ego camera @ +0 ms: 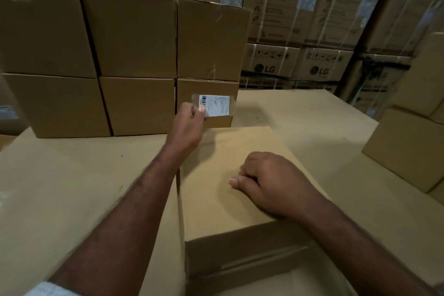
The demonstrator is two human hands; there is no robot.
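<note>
Your right hand rests on the brown box in the lower middle of the frame. Its fingers are curled up with nothing in them. Just past it, in the middle, your left hand pinches a white label by its edge, in front of the stacked boxes. Big printed boxes fill the top.

The cardboard-topped desk carries a closed carton at its near middle, a two-tier stack of cartons at far left, and another carton at right.
</note>
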